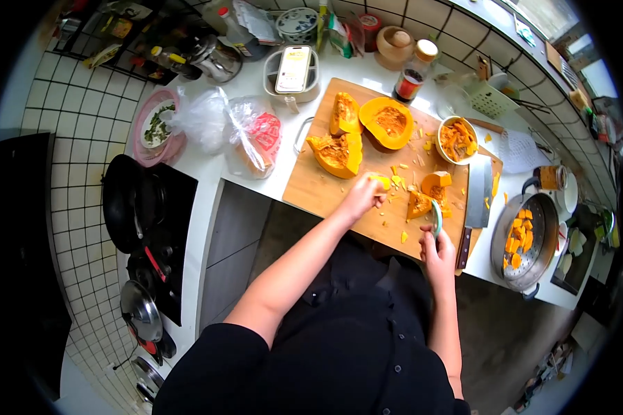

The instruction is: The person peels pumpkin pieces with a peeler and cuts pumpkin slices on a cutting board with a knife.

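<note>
My left hand, over the front of the wooden cutting board, has its fingers closed round a small yellow piece of pumpkin. In my right hand is a pale green peeler, its head up beside the cut pumpkin chunks. Farther back on the board lie a hollowed pumpkin half and two big wedges, one of them a seedy pumpkin wedge. Peel scraps and seeds are scattered between my hands.
A cleaver lies along the board's right edge. Pumpkin pulp fills a bowl at the back right. Farther right, a steamer pot contains pumpkin cubes. A phone rests on a container; plastic bags and a stove are left.
</note>
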`<state>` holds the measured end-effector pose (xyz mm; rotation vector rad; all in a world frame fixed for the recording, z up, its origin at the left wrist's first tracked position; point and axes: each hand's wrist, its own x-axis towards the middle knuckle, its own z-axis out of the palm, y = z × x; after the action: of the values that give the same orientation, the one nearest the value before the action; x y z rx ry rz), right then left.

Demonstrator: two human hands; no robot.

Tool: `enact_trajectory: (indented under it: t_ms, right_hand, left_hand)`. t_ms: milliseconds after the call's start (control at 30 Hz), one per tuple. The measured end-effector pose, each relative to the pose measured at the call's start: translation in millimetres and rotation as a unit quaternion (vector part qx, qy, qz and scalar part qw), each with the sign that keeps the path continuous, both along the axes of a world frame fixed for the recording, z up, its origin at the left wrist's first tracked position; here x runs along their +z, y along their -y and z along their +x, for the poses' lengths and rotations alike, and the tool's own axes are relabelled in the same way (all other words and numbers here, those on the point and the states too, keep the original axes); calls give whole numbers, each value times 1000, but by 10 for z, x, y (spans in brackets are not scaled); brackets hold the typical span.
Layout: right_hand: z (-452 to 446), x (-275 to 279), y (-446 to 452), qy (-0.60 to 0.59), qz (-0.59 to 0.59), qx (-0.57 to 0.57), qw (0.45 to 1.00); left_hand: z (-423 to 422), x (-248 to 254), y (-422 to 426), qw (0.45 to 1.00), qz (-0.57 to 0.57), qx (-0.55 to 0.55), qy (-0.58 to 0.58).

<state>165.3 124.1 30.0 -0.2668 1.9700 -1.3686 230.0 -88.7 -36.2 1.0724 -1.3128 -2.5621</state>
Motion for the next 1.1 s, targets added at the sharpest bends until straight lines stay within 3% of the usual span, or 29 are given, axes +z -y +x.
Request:
enact_trajectory:
  t_ms: [67, 200, 267, 433, 500, 600, 767, 1033, 1100]
  right_hand:
    - [48, 217, 194, 56, -53, -20, 997]
    - [55, 524, 399, 109, -68, 26, 991]
    - [95, 594, 480, 78, -55, 42, 995]
    - [168, 616, 552, 79, -70, 61, 992]
    - [223, 601, 582, 7, -62, 64, 996]
    - [294, 567, 605, -90, -32, 79, 992]
    - [296, 590, 641, -234, -18, 89, 968]
    - [270, 492, 577, -310, -3, 89, 947]
    - [103, 213, 475, -308, 52, 69, 947]
  left_hand:
    - [87, 343, 20, 995, 74, 42, -56]
    - [177, 669, 68, 995, 23, -33, -90]
    - [214, 783, 76, 994, 11, -61, -90]
    - [229, 845, -48, 994, 3, -30, -101]
    - [234, 817, -87, 993, 20, -23, -114]
    - [112, 910, -327, 993, -53, 101, -25]
    - [116, 901, -391, 992, -97, 74, -19]
    - [181, 1017, -382, 999, -30, 33, 8]
    - [266, 1162, -357, 998, -6, 39, -56]
